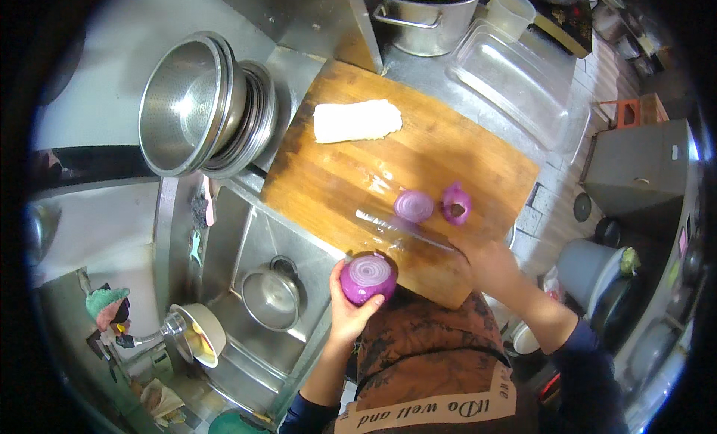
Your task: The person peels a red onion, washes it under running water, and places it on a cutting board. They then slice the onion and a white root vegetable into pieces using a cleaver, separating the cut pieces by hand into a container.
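My left hand (pixel 353 316) grips a purple onion (pixel 364 294) at the near edge of the wooden cutting board (pixel 341 187). The onion's cut face, showing pale rings, is turned up. In my right hand (pixel 493 266), blurred, is the handle end of a kitchen knife (pixel 400 229). Its blade extends leftward over the board, above the onion. Just beyond the blade lies a round cut onion piece (pixel 413 206), rings up. To its right sits an onion end (pixel 456 203) with a brown root patch. A white slab (pixel 357 121), its material unclear, rests farther back.
Left of the board is a steel sink (pixel 224 277) with a steel bowl (pixel 271 298) in it. Stacked steel basins (pixel 182 106) stand at back left. A clear plastic tray (pixel 510 81) and a steel pot (pixel 428 28) are beyond the board.
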{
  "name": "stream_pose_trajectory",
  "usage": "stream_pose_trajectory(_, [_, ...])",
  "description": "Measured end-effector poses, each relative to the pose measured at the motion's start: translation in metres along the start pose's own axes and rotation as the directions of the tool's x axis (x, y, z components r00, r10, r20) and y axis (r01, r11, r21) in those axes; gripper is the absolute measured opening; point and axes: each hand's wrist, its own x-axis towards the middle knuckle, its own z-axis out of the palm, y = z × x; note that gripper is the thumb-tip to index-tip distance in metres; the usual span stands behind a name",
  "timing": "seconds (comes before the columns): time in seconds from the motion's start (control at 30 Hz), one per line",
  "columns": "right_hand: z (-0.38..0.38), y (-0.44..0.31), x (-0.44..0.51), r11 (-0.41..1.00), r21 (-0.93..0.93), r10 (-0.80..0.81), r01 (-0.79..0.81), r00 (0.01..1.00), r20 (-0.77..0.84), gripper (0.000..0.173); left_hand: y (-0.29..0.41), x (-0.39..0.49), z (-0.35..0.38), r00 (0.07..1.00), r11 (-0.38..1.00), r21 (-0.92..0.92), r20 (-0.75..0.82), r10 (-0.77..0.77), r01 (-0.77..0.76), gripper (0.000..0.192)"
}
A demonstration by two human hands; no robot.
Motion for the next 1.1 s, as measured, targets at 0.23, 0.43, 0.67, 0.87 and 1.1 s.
stream_pose_trajectory(0.23, [0.003, 0.003, -0.015, 0.978, 0.168, 0.109, -0.124, 0.989, 0.100, 0.022, 0.005, 0.000, 0.003, 0.964, 0.739, 0.660, -0.080, 0.252, -0.138, 0.101])
stream_pose_trajectory(0.43, [0.012, 0.011, -0.015, 0.956, 0.225, 0.153, -0.187, 0.975, 0.159, 0.024, 0.012, 0.007, -0.001, 0.963, 0.640, 0.748, -0.008, 0.270, -0.173, 0.092])
stream_pose_trajectory(0.67, [-0.005, 0.014, -0.020, 0.933, 0.232, 0.267, -0.275, 0.961, 0.070, 0.022, 0.022, 0.012, -0.024, 0.861, 0.376, -0.791, 0.349, -0.371, 0.483, 0.093])
stream_pose_trajectory(0.87, [-0.001, 0.015, -0.033, 0.934, 0.285, 0.226, -0.216, 0.974, -0.001, 0.022, 0.003, 0.029, -0.005, 0.783, -0.057, -0.782, 0.622, -0.017, 0.621, 0.088])
stream_pose_trajectory(1.1, [0.005, 0.009, -0.047, 0.928, 0.306, 0.232, -0.212, 0.972, -0.029, 0.020, 0.006, 0.062, 0.002, 0.796, 0.271, -0.752, 0.534, -0.285, 0.601, 0.088])
